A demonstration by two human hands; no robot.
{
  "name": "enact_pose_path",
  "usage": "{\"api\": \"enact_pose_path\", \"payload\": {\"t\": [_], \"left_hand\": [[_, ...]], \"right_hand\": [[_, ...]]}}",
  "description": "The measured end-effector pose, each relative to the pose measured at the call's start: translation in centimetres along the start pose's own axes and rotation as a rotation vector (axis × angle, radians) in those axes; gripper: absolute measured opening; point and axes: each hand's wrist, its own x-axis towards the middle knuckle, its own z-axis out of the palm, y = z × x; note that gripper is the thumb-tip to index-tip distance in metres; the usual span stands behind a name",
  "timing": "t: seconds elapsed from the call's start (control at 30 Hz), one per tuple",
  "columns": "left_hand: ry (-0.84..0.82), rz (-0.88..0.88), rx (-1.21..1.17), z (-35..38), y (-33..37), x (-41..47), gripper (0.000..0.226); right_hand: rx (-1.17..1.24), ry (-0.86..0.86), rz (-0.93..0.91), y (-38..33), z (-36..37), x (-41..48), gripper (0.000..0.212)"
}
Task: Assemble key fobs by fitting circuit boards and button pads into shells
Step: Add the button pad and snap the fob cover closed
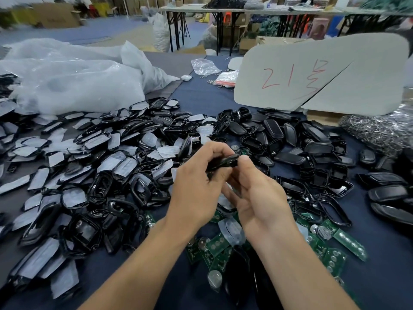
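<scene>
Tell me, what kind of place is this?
Probably a small factory or packing workshop. Heaps of black shells and green circuit boards cover the table, and both hands hold one fob. Boxes stand behind.

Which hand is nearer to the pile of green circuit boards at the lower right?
Right. The right hand hangs just above the pile of green circuit boards; the left hand is farther left, over black shells. Both grip one black shell.

Bare forearms, no sleeves, unadorned hands
</scene>
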Motion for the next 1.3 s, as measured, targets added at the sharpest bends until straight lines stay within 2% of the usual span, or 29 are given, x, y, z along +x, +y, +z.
{"api": "enact_pose_path", "payload": {"t": [0.13,0.27,0.33,0.43,0.57,0.73,0.9,1.03,1.17,1.3], "left_hand": [[-0.068,-0.012,0.013,0.4,0.5,-0.5,0.043],[-0.188,-0.046,-0.004,0.4,0.6,-0.6,0.035],[-0.19,-0.03,0.0,0.3,0.7,-0.7,0.032],[-0.116,-0.046,-0.053,0.3,0.8,-0.6,0.031],[0.062,-0.187,-0.055,-0.1,0.4,-0.1,0.036],[0.157,-0.288,-0.053,-0.7,-0.1,0.3,0.028],[0.112,-0.18,0.033,-0.6,0.6,0.1,0.055],[0.041,-0.22,0.03,-0.7,-0.2,0.2,0.041],[-0.101,-0.345,-0.119,-1.4,-1.1,0.4,0.06],[-0.198,-0.329,-0.15,-1.4,-1.5,0.5,0.059]], "right_hand": [[0.008,0.031,-0.006,-0.1,-0.7,0.6,0.019],[-0.005,0.082,-0.011,-0.1,-1.2,1.1,0.017],[0.0,0.06,-0.036,0.0,-1.3,1.1,0.021],[0.016,0.001,-0.063,0.0,-1.2,1.2,0.031],[0.027,-0.037,-0.073,0.0,-1.3,1.5,0.014],[-0.192,-0.058,-0.168,0.2,-1.4,1.5,0.019],[-0.346,-0.145,-0.274,1.1,-1.5,1.6,0.028],[-0.442,-0.171,-0.335,1.5,-1.8,1.8,0.035],[-0.521,-0.175,-0.376,1.3,-2.0,1.8,0.046],[-0.633,-0.159,-0.42,1.0,-2.4,1.9,0.044]]}}
